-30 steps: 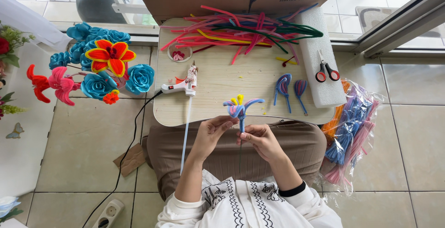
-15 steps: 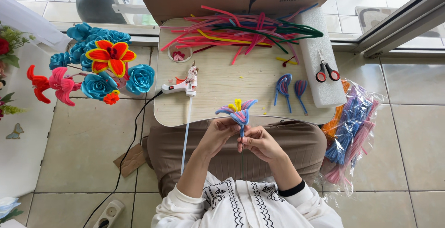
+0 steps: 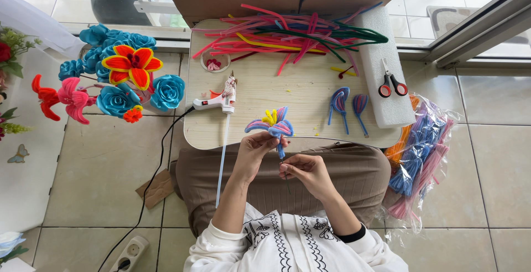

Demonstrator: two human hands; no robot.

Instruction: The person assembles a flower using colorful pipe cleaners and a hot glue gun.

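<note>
Left hand (image 3: 257,147) closed on pipe-cleaner flower (image 3: 272,125) just under petals, held over desk's (image 3: 287,92) near edge. Right hand (image 3: 303,171) pinched on stem below, over lap. Glue gun (image 3: 218,101) lain near left edge. Loose petals (image 3: 347,105) set right of flower, bare desk between. Scissors (image 3: 391,84) on foam block (image 3: 383,67) at right edge.

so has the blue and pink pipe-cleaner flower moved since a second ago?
Yes. The blue and pink pipe-cleaner flower went slightly up, onto the wooden lap table edge, toward the white glue gun.
</note>
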